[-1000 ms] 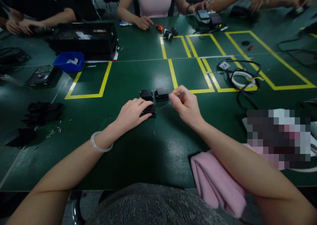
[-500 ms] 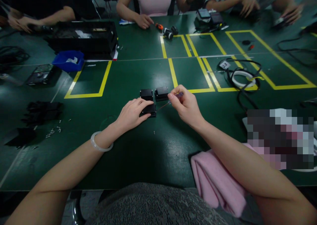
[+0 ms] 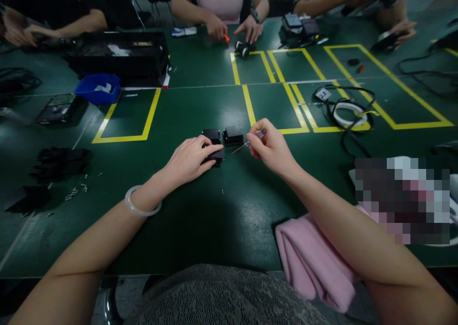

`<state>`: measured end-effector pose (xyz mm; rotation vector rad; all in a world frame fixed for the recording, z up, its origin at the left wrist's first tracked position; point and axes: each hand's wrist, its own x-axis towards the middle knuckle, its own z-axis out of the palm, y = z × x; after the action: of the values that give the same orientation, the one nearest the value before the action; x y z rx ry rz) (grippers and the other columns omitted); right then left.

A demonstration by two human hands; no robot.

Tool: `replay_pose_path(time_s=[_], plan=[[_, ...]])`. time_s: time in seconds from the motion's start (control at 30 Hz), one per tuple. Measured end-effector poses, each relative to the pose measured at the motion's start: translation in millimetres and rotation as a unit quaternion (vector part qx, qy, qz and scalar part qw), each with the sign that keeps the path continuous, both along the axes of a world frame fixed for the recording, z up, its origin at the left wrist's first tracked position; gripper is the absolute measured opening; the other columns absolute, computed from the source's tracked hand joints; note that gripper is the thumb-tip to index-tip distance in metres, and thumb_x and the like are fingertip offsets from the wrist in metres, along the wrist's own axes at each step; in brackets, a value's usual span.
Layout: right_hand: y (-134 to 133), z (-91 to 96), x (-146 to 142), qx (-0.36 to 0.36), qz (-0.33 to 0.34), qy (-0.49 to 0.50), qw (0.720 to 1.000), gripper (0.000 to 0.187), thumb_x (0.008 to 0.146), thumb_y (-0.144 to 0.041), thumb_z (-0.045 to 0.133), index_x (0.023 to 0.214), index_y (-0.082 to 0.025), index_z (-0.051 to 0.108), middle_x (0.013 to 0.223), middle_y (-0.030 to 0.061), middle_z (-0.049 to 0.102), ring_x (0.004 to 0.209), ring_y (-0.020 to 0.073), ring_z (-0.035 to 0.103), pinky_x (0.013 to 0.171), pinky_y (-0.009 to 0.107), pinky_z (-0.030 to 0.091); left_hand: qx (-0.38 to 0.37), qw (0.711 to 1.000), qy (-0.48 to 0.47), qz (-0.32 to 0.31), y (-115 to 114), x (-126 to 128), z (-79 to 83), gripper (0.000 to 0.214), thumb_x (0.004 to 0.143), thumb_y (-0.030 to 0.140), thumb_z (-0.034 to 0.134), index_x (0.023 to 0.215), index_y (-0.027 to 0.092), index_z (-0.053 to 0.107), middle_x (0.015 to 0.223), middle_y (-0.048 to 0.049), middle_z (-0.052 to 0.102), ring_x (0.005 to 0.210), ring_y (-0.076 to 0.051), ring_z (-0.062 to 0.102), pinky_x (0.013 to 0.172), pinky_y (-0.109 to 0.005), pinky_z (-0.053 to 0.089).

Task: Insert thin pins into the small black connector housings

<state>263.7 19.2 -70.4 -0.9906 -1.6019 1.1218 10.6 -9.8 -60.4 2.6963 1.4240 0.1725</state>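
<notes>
My left hand (image 3: 195,159) is closed on a small black box-shaped part (image 3: 216,155), thumb at its near side and fingers over its top. In my right hand (image 3: 266,143) is a screwdriver (image 3: 260,134) with a clear purplish handle, pinched between thumb and fingers. Its thin shaft slants down to the left, the tip close to the right side of the held part; whether it touches I cannot tell. Two similar black parts, one (image 3: 211,135) behind the held part and another (image 3: 233,135) to its right, rest on the green table (image 3: 200,220). A single screw (image 3: 222,192) lies nearer me.
Left are loose screws (image 3: 73,193), black parts (image 3: 62,162), a blue bin (image 3: 98,88) and a long black case (image 3: 143,67). A coiled cable (image 3: 352,112) and a pink cloth (image 3: 311,258) lie right. People work across the table, one hand (image 3: 250,28) near a black-and-white object.
The screwdriver's handle has shifted slightly, and its tip seems a little higher. My left hand stays on the black part. Across the table, a person's hands have moved to the orange tool and black-and-white object.
</notes>
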Motion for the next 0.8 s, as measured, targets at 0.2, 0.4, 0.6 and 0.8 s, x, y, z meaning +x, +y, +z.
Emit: replay_pose_path(time_s=[0.2, 0.4, 0.6, 0.8], plan=[[11.2, -11.9, 6.8, -0.033, 0.044, 0.017, 0.998, 0.028, 0.095, -0.043, 0.073, 0.090, -0.026, 0.050, 0.053, -0.0095, 0.060, 0.045, 0.0106, 0.055, 0.046, 0.023, 0.042, -0.032, 0.999, 0.024, 0.009, 1.8, 3.8, 6.4, 0.046, 0.108, 0.028, 0.051, 0.151, 0.017, 0.061, 0.144, -0.0201, 0.059, 0.121, -0.033, 0.065, 0.097, -0.048, 0.059], [10.9, -21.6, 10.9, -0.091, 0.060, 0.036, 0.993, 0.033, 0.095, -0.046, 0.075, 0.091, -0.025, 0.050, 0.059, -0.0059, 0.067, 0.049, 0.0106, 0.061, 0.046, 0.023, 0.047, -0.032, 0.999, -0.004, 0.002, -1.4, 3.0, -3.7, 0.039, 0.108, 0.026, 0.047, 0.144, 0.019, 0.059, 0.145, -0.0185, 0.057, 0.124, -0.031, 0.060, 0.096, -0.049, 0.061], [7.9, -22.9, 11.8, -0.135, 0.054, 0.042, 0.988, 0.030, 0.097, -0.040, 0.076, 0.091, -0.024, 0.052, 0.064, -0.0051, 0.067, 0.054, 0.0105, 0.064, 0.050, 0.022, 0.051, -0.030, 0.999, -0.019, 0.007, -2.3, 4.2, -8.6, 0.035, 0.107, 0.023, 0.050, 0.141, 0.017, 0.058, 0.144, -0.0179, 0.058, 0.126, -0.031, 0.060, 0.095, -0.047, 0.063], [11.7, -23.1, 18.7, -0.110, 0.076, 0.001, 0.991, 0.027, 0.096, -0.035, 0.077, 0.087, -0.023, 0.055, 0.059, -0.0065, 0.063, 0.050, 0.0080, 0.056, 0.050, 0.021, 0.046, -0.009, 0.999, -0.030, 0.015, -1.2, 4.6, -14.9, 0.033, 0.105, 0.021, 0.056, 0.137, 0.015, 0.062, 0.139, -0.0185, 0.061, 0.122, -0.032, 0.061, 0.097, -0.049, 0.061]])
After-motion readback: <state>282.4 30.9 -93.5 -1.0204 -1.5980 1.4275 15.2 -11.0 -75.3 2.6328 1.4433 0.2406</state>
